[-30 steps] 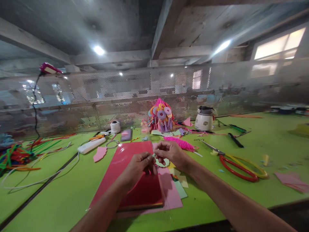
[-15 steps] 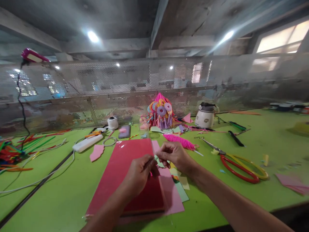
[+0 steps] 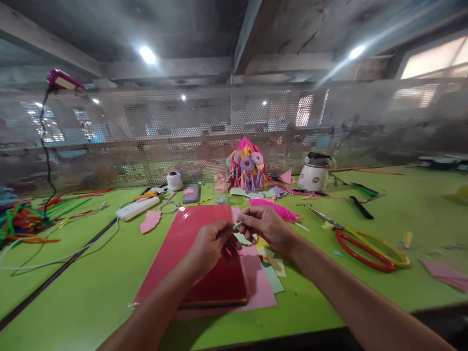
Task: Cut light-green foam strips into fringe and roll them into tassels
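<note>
Between the fingertips of both hands is a small pale green rolled strip (image 3: 237, 226), probably paper. My left hand (image 3: 213, 240) pinches its left end, above a red folder (image 3: 190, 263). My right hand (image 3: 263, 225) grips the other end, thumb and forefinger pressed together. Beneath the hands the folder lies flat on pink paper sheets (image 3: 261, 285). Beside and under my right hand lie pale green and yellow paper pieces (image 3: 273, 277). A bundle of bright pink yarn (image 3: 274, 208) rests just beyond my right hand.
Large scissors (image 3: 365, 248) with red and yellow handles lie to the right. A colourful tasselled ornament (image 3: 248, 165) stands at the back near a white jug (image 3: 313, 173). A white power strip (image 3: 137, 208) and its cable are left, beside a pile of coloured strips (image 3: 24, 222).
The green piece now shows as a thin roll between the fingertips, which have shifted slightly. The whole view has moved a little; the objects on the table stay in place.
</note>
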The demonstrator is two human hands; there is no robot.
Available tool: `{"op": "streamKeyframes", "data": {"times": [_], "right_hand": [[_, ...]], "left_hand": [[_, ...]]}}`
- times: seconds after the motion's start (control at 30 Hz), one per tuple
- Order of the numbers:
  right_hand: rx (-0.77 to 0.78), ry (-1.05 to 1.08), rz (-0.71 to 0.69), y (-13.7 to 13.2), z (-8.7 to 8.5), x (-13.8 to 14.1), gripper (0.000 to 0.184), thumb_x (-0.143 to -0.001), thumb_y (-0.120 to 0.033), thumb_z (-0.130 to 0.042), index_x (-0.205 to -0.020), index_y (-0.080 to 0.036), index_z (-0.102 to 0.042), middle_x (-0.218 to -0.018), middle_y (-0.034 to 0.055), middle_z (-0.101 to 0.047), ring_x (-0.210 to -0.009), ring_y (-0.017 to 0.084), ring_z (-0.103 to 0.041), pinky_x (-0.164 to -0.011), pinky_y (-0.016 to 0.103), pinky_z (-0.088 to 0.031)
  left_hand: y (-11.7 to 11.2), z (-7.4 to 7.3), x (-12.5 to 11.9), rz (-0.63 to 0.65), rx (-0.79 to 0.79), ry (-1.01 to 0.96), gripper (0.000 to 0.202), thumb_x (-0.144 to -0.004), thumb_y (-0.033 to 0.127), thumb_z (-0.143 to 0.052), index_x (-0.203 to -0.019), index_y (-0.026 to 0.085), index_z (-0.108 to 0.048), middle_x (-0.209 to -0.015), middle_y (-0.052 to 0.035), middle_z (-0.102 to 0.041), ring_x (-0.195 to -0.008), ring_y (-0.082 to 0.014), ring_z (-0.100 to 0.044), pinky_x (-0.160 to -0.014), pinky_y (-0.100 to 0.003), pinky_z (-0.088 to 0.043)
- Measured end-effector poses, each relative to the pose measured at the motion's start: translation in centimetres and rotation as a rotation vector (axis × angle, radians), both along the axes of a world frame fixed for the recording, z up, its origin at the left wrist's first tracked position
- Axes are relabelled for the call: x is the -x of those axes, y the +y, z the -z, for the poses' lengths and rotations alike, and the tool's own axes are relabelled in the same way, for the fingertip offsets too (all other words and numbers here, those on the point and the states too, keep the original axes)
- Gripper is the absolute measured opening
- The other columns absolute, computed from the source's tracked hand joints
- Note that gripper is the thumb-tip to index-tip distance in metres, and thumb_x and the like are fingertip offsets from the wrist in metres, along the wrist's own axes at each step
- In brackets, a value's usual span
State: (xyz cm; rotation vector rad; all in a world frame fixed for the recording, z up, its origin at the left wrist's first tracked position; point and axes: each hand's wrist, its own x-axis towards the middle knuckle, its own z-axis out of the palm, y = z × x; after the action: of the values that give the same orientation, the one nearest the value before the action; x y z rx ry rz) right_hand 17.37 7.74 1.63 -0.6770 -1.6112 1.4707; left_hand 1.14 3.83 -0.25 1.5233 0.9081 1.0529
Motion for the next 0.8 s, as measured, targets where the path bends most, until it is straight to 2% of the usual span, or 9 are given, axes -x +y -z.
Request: {"op": "streamKeyframes", "data": {"times": [0.2, 0.4, 0.5, 0.6, 0.8], "right_hand": [[-0.163, -0.085, 0.129, 0.1, 0.5, 0.6, 0.028, -0.074, -0.040, -0.062, -0.066, -0.015, -0.054, -0.050, -0.0036, -0.056, -0.037, 0.007, -0.049, -0.033, 0.017, -0.037], [-0.266, -0.133, 0.292, 0.5, 1.3, 1.2, 0.023, -0.077, -0.034, -0.058, -0.062, -0.017, -0.053, -0.047, -0.0050, -0.052, -0.036, 0.006, -0.045, -0.033, 0.016, -0.032], [-0.258, -0.116, 0.268, 0.7, 1.8, 1.6, 0.021, -0.075, -0.031, -0.060, -0.060, -0.016, -0.054, -0.046, -0.0054, -0.050, -0.037, 0.005, -0.044, -0.036, 0.016, -0.033], [-0.210, -0.085, 0.237, 0.9, 2.2, 2.1, 0.025, -0.073, -0.035, -0.062, -0.059, -0.016, -0.053, -0.046, -0.0057, -0.048, -0.036, 0.004, -0.041, -0.035, 0.016, -0.031], [-0.076, -0.045, 0.135, 1.2, 1.7, 1.3, 0.033, -0.077, -0.048, -0.051, -0.072, -0.015, -0.053, -0.054, -0.0016, -0.055, -0.037, 0.007, -0.046, -0.034, 0.019, -0.034]], "left_hand": [[0.0, -0.1, -0.2, -0.051, -0.131, 0.097, 0.028, -0.083, 0.039, -0.043, -0.083, 0.014, -0.054, -0.065, -0.0040, -0.062, -0.050, -0.0133, -0.058, -0.043, -0.023, -0.042], [0.7, 0.7, -0.3, -0.065, -0.146, 0.148, 0.028, -0.083, 0.040, -0.041, -0.091, 0.016, -0.052, -0.061, -0.0005, -0.060, -0.049, -0.0129, -0.057, -0.042, -0.022, -0.040], [1.0, 1.1, -0.1, -0.143, -0.201, 0.256, 0.030, -0.083, 0.044, -0.042, -0.089, 0.017, -0.055, -0.049, 0.0040, -0.053, -0.039, -0.0093, -0.047, -0.040, -0.020, -0.033], [1.4, 1.3, 0.2, -0.222, -0.222, 0.314, 0.031, -0.081, 0.046, -0.044, -0.078, 0.017, -0.057, -0.042, 0.0051, -0.051, -0.033, -0.0068, -0.037, -0.040, -0.019, -0.028], [2.2, 1.8, 0.5, -0.190, -0.120, 0.153, 0.028, -0.076, 0.045, -0.051, -0.075, 0.017, -0.054, -0.047, 0.0023, -0.058, -0.034, -0.0080, -0.042, -0.038, -0.020, -0.028]]}}
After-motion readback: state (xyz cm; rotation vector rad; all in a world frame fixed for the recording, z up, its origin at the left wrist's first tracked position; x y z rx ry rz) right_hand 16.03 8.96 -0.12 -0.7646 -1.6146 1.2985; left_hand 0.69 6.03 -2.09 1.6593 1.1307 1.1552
